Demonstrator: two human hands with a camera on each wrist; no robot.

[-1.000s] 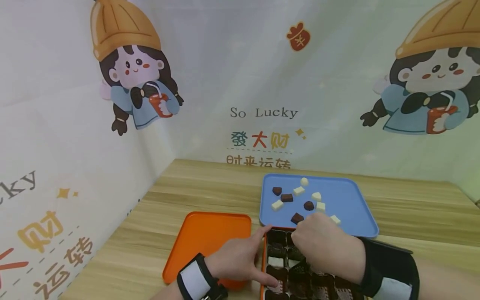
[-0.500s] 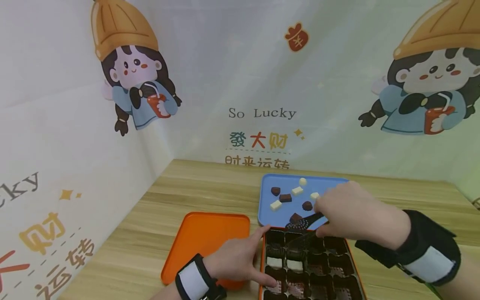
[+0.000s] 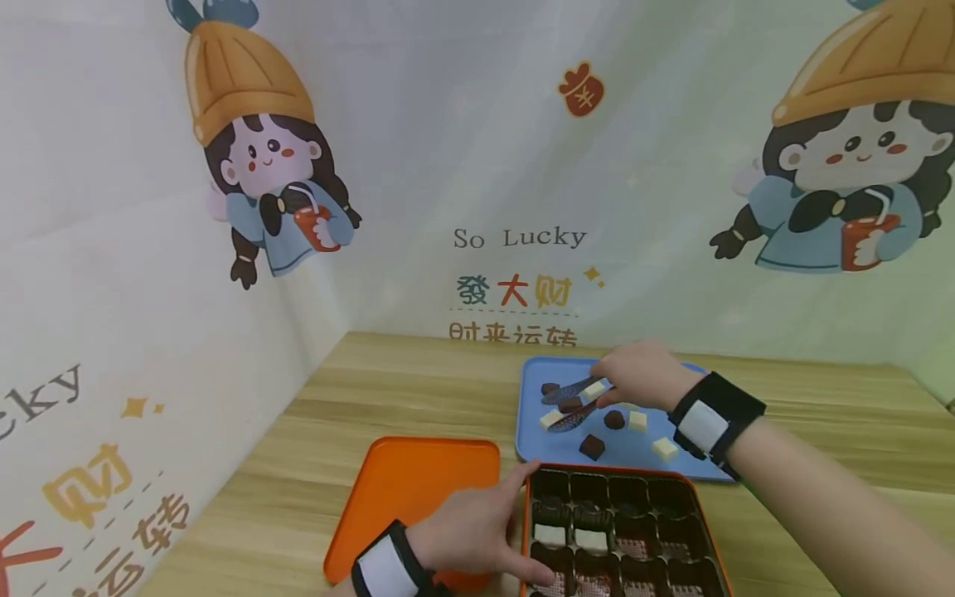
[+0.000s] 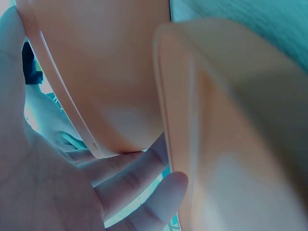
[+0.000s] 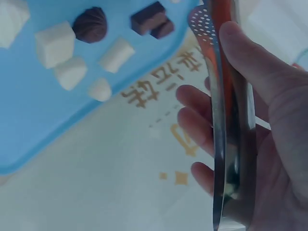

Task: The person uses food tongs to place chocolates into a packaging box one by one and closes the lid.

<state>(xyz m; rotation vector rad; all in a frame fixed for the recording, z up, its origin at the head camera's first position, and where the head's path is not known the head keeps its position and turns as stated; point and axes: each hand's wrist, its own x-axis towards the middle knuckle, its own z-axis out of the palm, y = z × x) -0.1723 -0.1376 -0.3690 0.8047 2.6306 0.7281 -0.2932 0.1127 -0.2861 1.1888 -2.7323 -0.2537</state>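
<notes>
My right hand grips metal tongs with perforated ends. In the head view the spread tong tips reach over the blue tray, on either side of a dark chocolate. My left hand holds the left side of a red-rimmed box, its thumb over the edge. Inside the box is a dark compartment insert. Two white chocolates lie side by side in one row. The left wrist view shows my left fingers against the box's orange outer wall.
The blue tray behind the box bears several dark and white chocolates. An orange tray lies left of the box, close to my left hand. A printed cloth stands behind the wooden table.
My right hand has moved away from the box to the far part of the blue tray, carrying the tongs. Their tips now stand apart around a dark chocolate. My left hand stays at the box.
</notes>
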